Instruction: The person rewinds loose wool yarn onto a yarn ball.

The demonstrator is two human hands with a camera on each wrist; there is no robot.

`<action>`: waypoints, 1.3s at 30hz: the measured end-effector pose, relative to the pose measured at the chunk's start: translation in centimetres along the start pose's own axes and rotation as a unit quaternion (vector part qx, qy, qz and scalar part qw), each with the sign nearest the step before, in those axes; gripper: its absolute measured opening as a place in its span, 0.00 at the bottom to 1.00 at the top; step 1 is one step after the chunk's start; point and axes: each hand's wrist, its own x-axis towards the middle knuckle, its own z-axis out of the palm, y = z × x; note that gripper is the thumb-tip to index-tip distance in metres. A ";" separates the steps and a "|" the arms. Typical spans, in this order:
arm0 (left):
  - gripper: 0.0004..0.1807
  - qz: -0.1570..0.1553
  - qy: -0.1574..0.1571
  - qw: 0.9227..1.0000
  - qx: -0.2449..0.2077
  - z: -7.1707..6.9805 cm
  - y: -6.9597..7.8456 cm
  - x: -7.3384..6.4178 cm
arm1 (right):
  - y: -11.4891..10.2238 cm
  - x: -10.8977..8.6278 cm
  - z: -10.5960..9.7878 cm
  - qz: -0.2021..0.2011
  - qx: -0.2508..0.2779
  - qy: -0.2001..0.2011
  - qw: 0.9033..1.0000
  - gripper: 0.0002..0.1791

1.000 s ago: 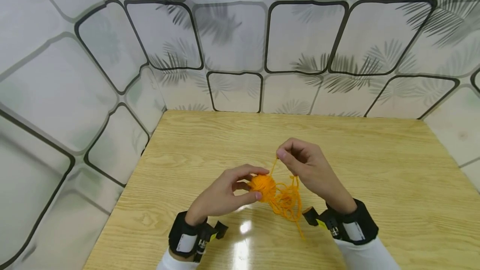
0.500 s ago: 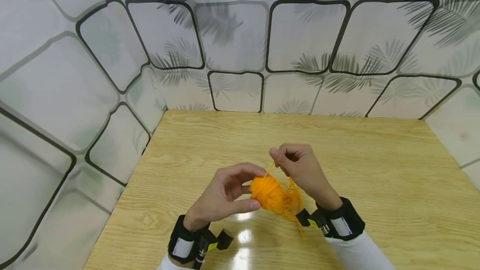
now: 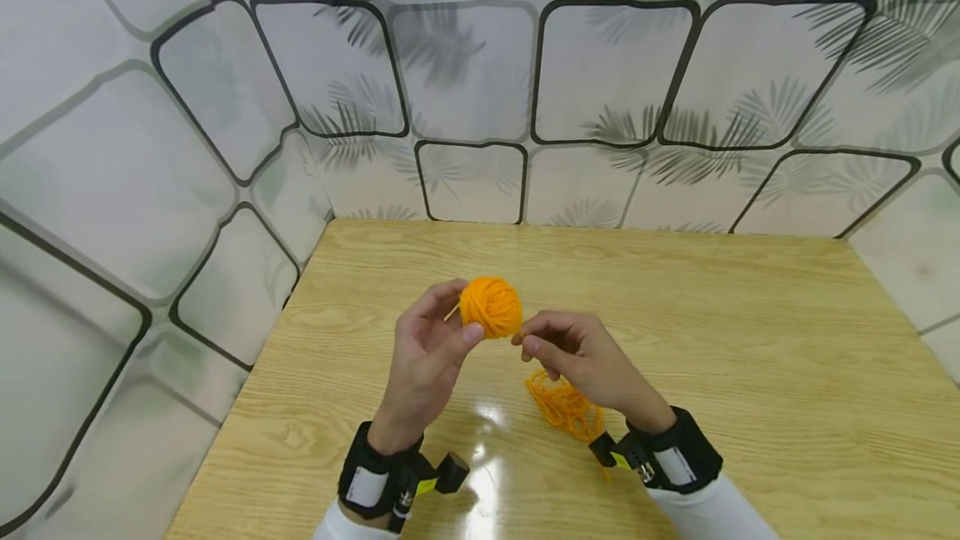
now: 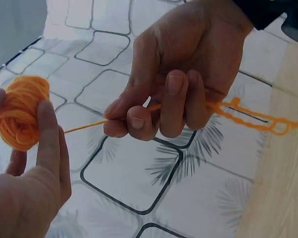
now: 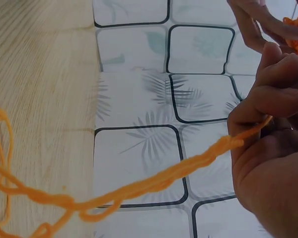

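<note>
An orange ball of yarn is held up in my left hand, thumb in front and fingers behind it. Just to its right, my right hand pinches the yarn strand between thumb and index finger. In the left wrist view the strand runs taut from the ball to those fingertips. Beyond the right hand, the yarn trails out of the curled fingers as a loose, doubled length. A tangled heap of orange yarn lies on the table below the right hand.
The wood-grain table reaches back to a wall covering with a stone-outline and palm-leaf pattern. A second patterned wall closes off the left side. Black camera straps sit on both wrists.
My left hand has lifted the ball up and away from the heap, turning it. My right hand has come slightly lower and left, still pinching the strand. The heap stays on the table.
</note>
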 end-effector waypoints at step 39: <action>0.24 0.098 0.108 0.915 0.375 -1.4 -3.0 0.7 | -2.7 -2.5 2.7 0.010 -0.056 0.073 0.996 0.13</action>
